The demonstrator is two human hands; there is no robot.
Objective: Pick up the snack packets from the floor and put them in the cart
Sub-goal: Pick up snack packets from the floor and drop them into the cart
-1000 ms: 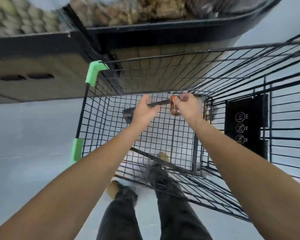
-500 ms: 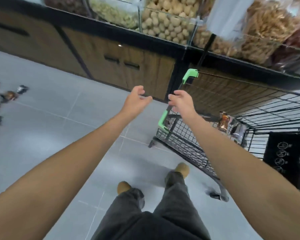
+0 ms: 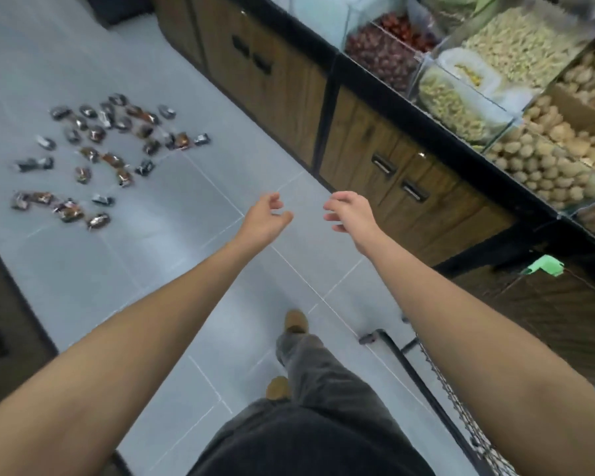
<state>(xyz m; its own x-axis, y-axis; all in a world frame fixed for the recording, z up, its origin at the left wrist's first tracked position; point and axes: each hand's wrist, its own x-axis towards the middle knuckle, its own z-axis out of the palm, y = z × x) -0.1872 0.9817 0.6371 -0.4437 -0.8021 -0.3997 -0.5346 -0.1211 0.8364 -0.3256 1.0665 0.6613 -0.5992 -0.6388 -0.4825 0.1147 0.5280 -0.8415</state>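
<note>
Left hand (image 3: 265, 218) and right hand (image 3: 349, 214) loosely curled, empty; many snack packets (image 3: 97, 152) on the floor (image 3: 152, 269) await the cart (image 3: 426, 395)

Both arms reach out over the grey tiled floor (image 3: 158, 276). The left hand (image 3: 265, 218) and right hand (image 3: 349, 214) hang close together, fingers loosely curled, holding nothing. A scatter of small snack packets (image 3: 97, 149) lies on the tiles well off to the left. The black wire cart (image 3: 461, 410) stands at the right, near wooden cabinets (image 3: 282, 73) topped with clear bins of nuts (image 3: 536, 159).
</note>
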